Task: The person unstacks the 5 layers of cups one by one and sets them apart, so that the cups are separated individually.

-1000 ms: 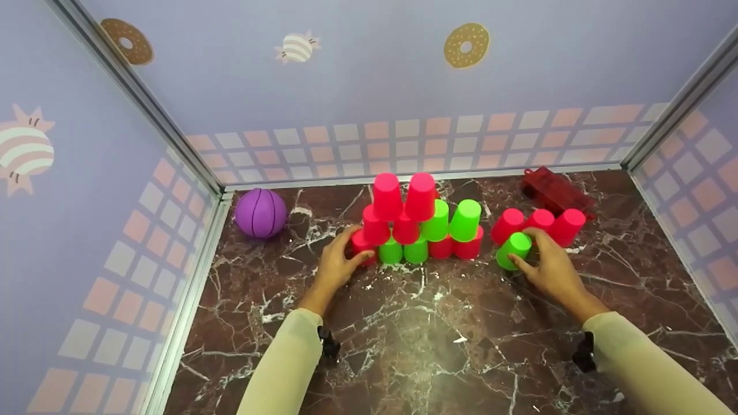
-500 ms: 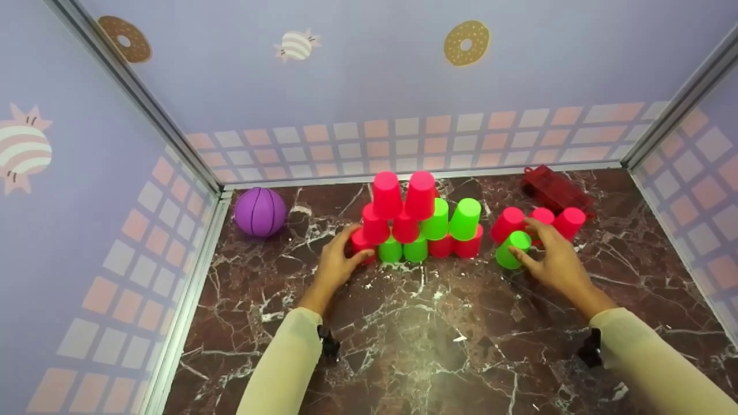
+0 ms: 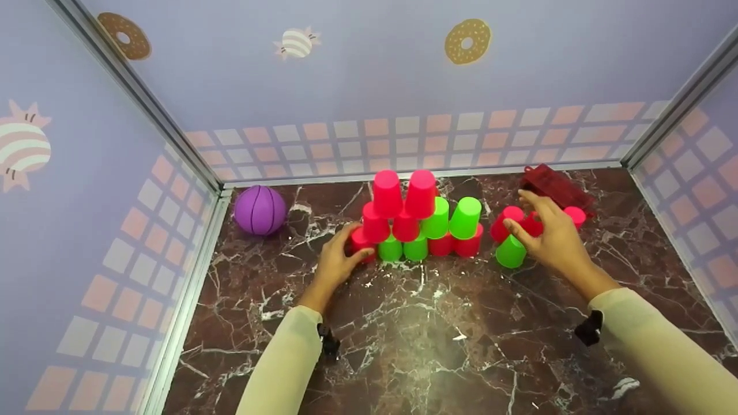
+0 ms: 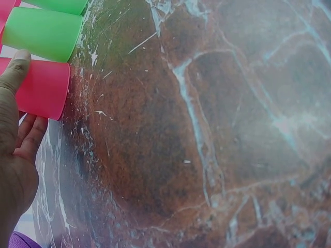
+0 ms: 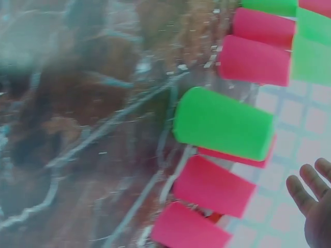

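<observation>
Pale sleeves (image 3: 282,360) over brown marble table (image 3: 415,334). Left hand (image 3: 336,262): thumb and fingers gripping end red cup (image 4: 45,90), bottom row of cup stack (image 3: 406,228), leftmost. Right hand (image 3: 556,239): fingers spread, apart from lone green cup (image 3: 509,253), which stands mouth-down right of stack. Stack rows: five, four, two; red and green. Three red cups (image 3: 507,223) just behind lone green one. Farther: purple ball (image 3: 260,210) left, red box (image 3: 557,187) right, patterned wall (image 3: 375,75) behind.

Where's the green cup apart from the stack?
In the head view, the green cup stands right of the stack, in front of a loose red cup.
</observation>
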